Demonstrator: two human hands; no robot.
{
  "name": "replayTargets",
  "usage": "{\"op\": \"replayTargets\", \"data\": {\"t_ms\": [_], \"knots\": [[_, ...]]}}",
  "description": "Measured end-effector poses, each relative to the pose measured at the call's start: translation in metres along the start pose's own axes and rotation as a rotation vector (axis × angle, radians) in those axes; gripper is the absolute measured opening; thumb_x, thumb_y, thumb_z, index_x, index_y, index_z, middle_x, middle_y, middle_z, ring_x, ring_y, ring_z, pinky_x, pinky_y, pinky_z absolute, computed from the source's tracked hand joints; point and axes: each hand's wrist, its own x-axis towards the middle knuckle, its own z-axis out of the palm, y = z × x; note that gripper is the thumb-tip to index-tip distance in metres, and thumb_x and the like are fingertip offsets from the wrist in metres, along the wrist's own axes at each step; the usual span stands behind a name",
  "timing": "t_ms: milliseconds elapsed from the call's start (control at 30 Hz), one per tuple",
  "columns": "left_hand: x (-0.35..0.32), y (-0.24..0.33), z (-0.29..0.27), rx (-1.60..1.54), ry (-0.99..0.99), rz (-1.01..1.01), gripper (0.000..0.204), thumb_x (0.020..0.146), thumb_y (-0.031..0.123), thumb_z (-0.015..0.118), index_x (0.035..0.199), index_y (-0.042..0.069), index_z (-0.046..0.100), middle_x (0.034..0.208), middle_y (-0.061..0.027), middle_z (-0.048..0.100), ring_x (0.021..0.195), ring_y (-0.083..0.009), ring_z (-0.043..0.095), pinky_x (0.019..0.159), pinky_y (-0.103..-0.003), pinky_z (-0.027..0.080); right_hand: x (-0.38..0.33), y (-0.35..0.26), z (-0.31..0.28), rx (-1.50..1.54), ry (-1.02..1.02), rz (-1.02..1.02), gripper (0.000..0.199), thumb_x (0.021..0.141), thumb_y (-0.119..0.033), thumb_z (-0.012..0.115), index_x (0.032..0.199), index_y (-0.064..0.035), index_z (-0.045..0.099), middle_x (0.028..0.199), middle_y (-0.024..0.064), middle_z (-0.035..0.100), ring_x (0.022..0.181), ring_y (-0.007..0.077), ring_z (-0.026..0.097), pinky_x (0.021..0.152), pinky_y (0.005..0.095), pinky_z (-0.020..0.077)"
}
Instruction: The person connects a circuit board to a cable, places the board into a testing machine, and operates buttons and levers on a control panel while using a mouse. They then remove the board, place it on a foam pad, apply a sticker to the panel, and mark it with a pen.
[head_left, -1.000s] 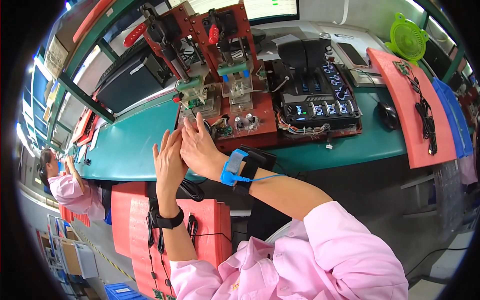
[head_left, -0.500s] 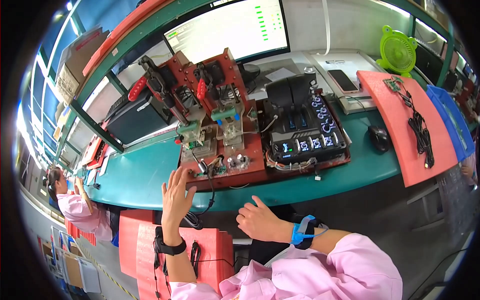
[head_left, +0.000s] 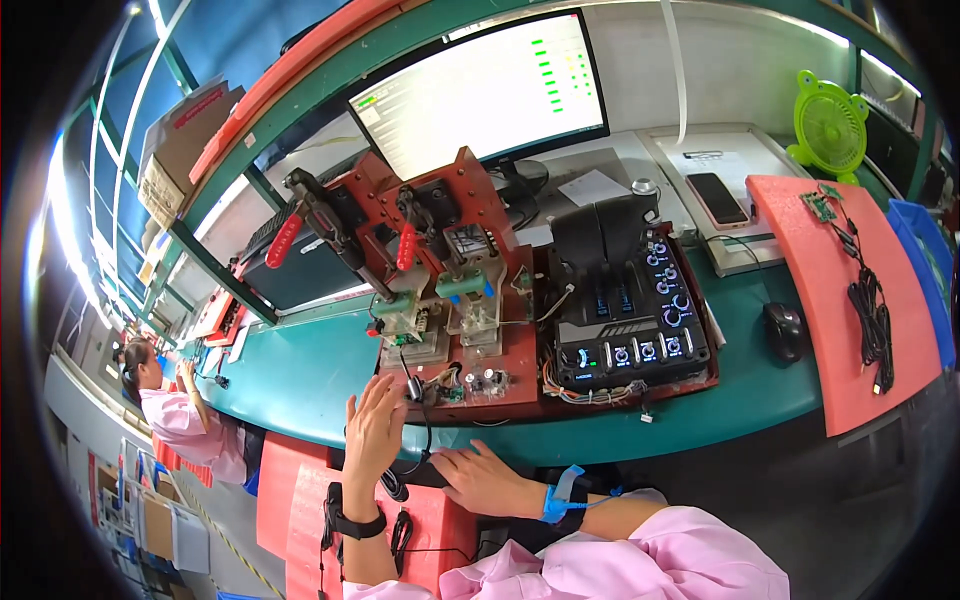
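My left hand (head_left: 374, 432) is raised at the bench's front edge, its fingers stretched out and nothing seen in them. Just beyond its fingertips a black cable (head_left: 428, 425) with a thick bead hangs from the red test fixture (head_left: 470, 365). My right hand (head_left: 488, 482) lies lower, its fingers loosely extended beside that cable; whether they touch it I cannot tell. Two toggle clamps with red handles (head_left: 407, 246) stand on the fixture above green boards. Below my left hand, a cable coil (head_left: 395, 487) partly shows near a pink foam sheet (head_left: 445, 520).
Right of the fixture sits a black throttle control unit (head_left: 630, 345) with lit knobs. A mouse (head_left: 785, 332), a phone (head_left: 717, 198) and a pink foam board (head_left: 835, 290) bearing a cabled circuit board lie further right. A monitor (head_left: 480, 95) stands behind; another person (head_left: 185, 420) works at far left.
My right hand has moved left toward the hanging cable, its fingers reaching out more. My left hand stays near the fixture. The whole view has shifted, so the bench appears lower and further right.
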Motion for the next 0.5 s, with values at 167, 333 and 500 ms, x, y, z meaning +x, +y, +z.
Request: {"op": "replayTargets", "data": {"t_ms": [167, 333, 500], "knots": [[0.011, 0.028, -0.009, -0.055, 0.080, 0.080, 0.037, 0.077, 0.004, 0.048, 0.114, 0.007, 0.049, 0.125, -0.0098, 0.043, 0.121, -0.0291, 0.035, 0.095, -0.052, 0.025, 0.005, -0.008, 0.001, 0.011, 0.019, -0.099, 0.051, 0.074, -0.015, 0.056, 0.119, -0.0003, 0.039, 0.126, 0.0172, 0.037, 0.106, 0.0297, 0.046, 0.086, 0.0502, 0.0343], [0.009, 0.005, 0.002, 0.226, 0.026, 0.124, 0.043, 0.068, -0.006, 0.047, 0.109, 0.008, 0.051, 0.131, -0.0082, 0.036, 0.125, -0.0279, 0.029, 0.096, -0.053, 0.023, 0.018, -0.006, -0.008, -0.055, -0.037, -0.089, 0.054, 0.074, -0.013, 0.056, 0.123, -0.0008, 0.036, 0.107, 0.0175, 0.052, 0.087, 0.0283, 0.056, 0.075, 0.0434, 0.0431], [0.002, 0.007, -0.004, 0.237, 0.043, 0.114, 0.044, 0.066, -0.008, 0.046, 0.108, 0.006, 0.052, 0.133, -0.0074, 0.033, 0.127, -0.0265, 0.026, 0.097, -0.054, 0.021, 0.023, -0.002, -0.028, 0.052, 0.111, 0.177, 0.060, 0.073, -0.016, 0.058, 0.124, 0.0019, 0.033, 0.076, 0.0176, 0.060, 0.055, 0.0313, 0.058, 0.049, 0.0390, 0.0464]]}}
